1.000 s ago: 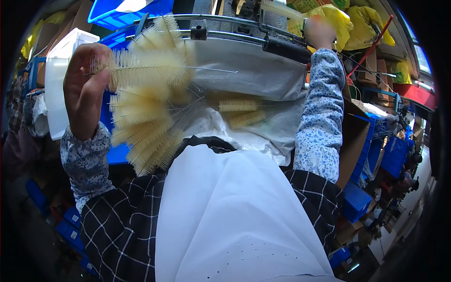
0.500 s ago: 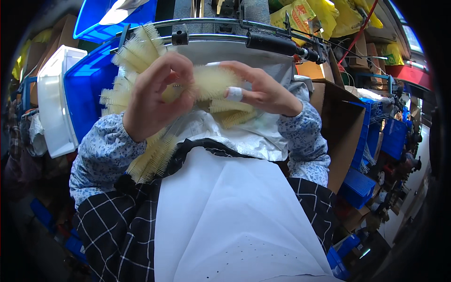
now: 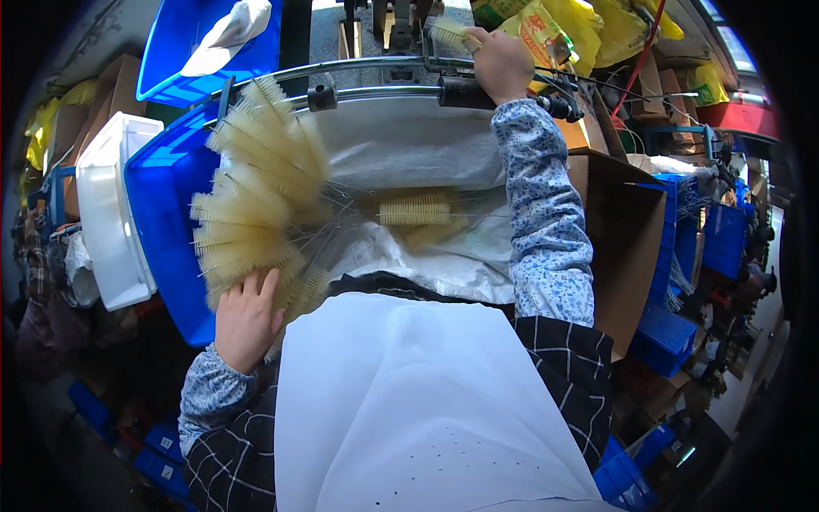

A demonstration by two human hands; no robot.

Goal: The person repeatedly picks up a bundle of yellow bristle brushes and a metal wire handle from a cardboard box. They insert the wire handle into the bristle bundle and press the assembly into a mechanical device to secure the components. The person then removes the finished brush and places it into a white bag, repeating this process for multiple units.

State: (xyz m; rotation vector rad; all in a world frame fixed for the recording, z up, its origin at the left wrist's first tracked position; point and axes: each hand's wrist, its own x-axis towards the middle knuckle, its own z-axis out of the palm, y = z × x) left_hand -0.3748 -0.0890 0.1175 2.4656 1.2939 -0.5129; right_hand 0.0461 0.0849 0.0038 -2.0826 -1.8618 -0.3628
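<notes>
Cream-bristled bottle brushes with thin wire stems lie in a fanned pile (image 3: 247, 188) on the left. My left hand (image 3: 247, 320) rests at the near edge of that pile, its fingers stretched out over the bristles and touching them. Far forward, my right hand (image 3: 502, 64) pinches a single bottle brush (image 3: 448, 34) with thumb and fingers, bristles pointing left, beside the metal machine (image 3: 401, 34). Two more brushes (image 3: 418, 213) lie apart from the pile on the white plastic sheet (image 3: 409, 141) in the middle.
A chrome rail (image 3: 384, 92) with black fittings crosses in front of the machine. Blue bins (image 3: 158, 205) and a white bin (image 3: 111, 213) stand at left. An opened cardboard box (image 3: 627, 247) is at right, with yellow bags (image 3: 589, 34) behind. White paper (image 3: 409, 401) covers my lap.
My hands were together over the sheet, around a brush. Now the right has gone forward to the machine with a brush, and the left has dropped back to the pile.
</notes>
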